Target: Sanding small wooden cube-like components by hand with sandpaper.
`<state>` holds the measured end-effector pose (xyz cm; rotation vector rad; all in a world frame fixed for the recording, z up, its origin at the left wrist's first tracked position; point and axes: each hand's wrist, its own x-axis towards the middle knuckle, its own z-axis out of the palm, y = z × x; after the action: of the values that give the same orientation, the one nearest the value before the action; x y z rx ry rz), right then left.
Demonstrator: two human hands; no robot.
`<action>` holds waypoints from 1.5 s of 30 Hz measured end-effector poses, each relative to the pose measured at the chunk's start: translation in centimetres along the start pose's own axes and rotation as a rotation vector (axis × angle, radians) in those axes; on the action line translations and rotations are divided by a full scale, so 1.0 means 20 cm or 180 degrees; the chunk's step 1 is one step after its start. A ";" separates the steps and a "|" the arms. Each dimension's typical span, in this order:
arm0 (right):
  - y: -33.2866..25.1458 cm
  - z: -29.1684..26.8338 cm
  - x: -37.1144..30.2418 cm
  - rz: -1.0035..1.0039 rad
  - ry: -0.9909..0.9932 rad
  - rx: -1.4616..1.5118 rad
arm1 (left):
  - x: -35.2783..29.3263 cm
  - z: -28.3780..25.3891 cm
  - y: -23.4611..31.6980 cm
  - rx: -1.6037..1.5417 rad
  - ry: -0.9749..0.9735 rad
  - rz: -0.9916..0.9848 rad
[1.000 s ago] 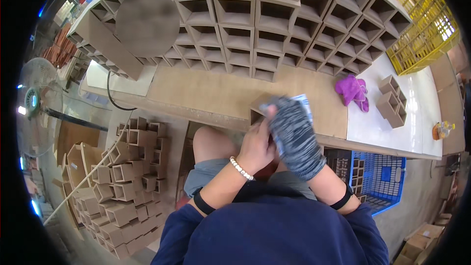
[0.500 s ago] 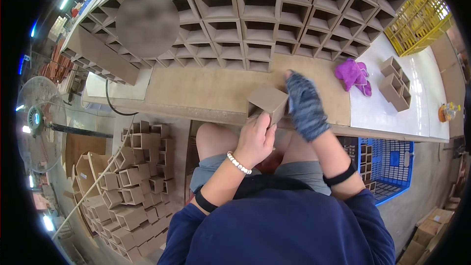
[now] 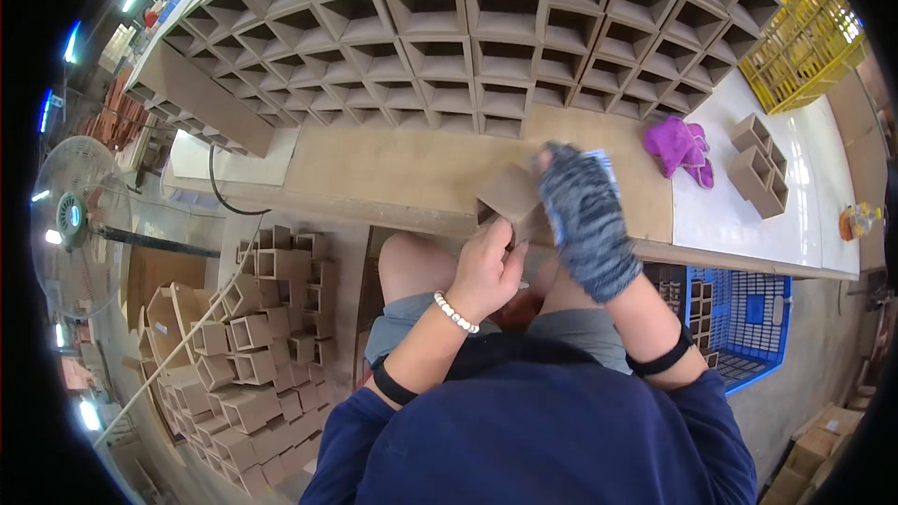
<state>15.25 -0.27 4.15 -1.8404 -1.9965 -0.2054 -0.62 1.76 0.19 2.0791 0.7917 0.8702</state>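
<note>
A small brown square box tube [image 3: 508, 193] is held at the front edge of the worktable, tilted, its top face slightly blurred. My left hand [image 3: 487, 269], bare with a beaded bracelet, grips its near side with thumb and fingers. My right hand [image 3: 589, 224], in a grey-black knitted fingerless glove, is just to the right of the box. A thin, flat white-and-blue piece [image 3: 602, 168] sticks out past the glove; its kind cannot be made out. Most of it is hidden under that palm.
Stacked brown box tubes [image 3: 428, 56] form a wall along the table's back. To the right are a purple cloth [image 3: 675, 145], joined box tubes [image 3: 756, 173] and a yellow crate [image 3: 800, 37]. Below stand a blue basket [image 3: 748, 318], piled boxes [image 3: 248, 402] and a fan [image 3: 75, 215].
My right hand has shifted slightly right and toward me, and more of the flat piece shows beside the glove. My left hand still holds the box in nearly the same place.
</note>
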 end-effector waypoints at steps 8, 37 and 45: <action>0.30 0.12 -0.12 0.0608 -0.0186 -0.0279 | 0.04 -0.05 0.09 -0.2246 -0.0178 -0.0764; -0.07 -0.04 -0.08 -0.0405 0.0334 0.0294 | 0.03 0.00 0.10 0.0017 -0.0002 -0.0380; -0.02 0.01 -0.07 -0.0331 0.0242 -0.0012 | 0.06 0.00 0.08 -0.0295 0.0209 -0.0166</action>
<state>14.86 -1.41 3.43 -1.7063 -2.0421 -0.3053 0.38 1.75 1.86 1.9495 0.8210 0.9331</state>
